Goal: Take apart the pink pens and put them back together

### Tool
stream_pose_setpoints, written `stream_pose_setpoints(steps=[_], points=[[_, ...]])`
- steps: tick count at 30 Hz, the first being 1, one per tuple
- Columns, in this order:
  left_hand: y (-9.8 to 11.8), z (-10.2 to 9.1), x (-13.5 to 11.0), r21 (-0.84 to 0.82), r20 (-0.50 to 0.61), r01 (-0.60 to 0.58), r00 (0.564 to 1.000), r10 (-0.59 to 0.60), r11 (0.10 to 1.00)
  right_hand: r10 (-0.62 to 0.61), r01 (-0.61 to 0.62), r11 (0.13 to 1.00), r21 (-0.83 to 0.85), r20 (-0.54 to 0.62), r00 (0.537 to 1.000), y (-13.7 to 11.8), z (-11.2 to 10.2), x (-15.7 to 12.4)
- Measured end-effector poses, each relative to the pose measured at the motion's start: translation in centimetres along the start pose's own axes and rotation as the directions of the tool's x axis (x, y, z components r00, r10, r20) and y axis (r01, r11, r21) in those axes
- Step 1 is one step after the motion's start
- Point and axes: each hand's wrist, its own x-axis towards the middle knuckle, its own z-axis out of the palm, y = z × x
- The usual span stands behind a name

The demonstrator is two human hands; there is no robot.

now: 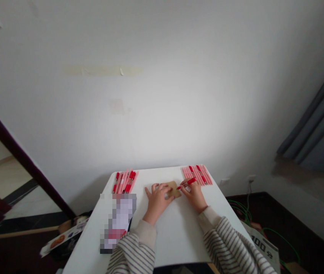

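A small brown piece of paper or card (173, 185) lies on the white table (179, 236). My left hand (159, 198) rests over its left side, fingers spread and pressing down on it. My right hand (194, 196) is closed around a red pen (189, 182). The pen's tip points left and is at the right part of the brown paper; whether it touches cannot be made out. Beyond my right hand, a row of pink and red pens (204, 176) lies side by side. Another group of pink and red pens (125, 182) lies at the far left.
A blurred-out pale item with a dark edge (120, 217) lies on the table's left side, beside my left sleeve. The wall (162, 133) stands right behind the table. On the floor at right are green cables (240, 209) and a printed bag or box (264, 243).
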Motion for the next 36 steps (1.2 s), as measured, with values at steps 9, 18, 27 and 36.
stream_pose_setpoints(steps=[9,18,27,36], points=[[0.1,-0.1,-0.1,-0.002,0.011,0.016,1.000,-0.016,1.000,-0.054,0.072,0.928,-0.366,0.058,0.997,0.3,0.1,-0.1],[0.1,-0.1,0.0,-0.003,0.010,0.016,1.000,-0.016,1.000,-0.066,0.076,0.911,-0.406,0.040,0.997,1.2,0.0,0.1],[0.0,-0.1,-0.1,0.026,0.003,0.010,1.000,-0.010,1.000,-0.062,0.058,0.904,-0.424,0.004,0.998,1.2,0.0,0.1],[0.1,-0.1,0.0,0.026,0.012,0.019,1.000,-0.019,0.999,-0.072,0.054,0.915,-0.401,-0.030,0.997,1.4,-0.1,0.1]])
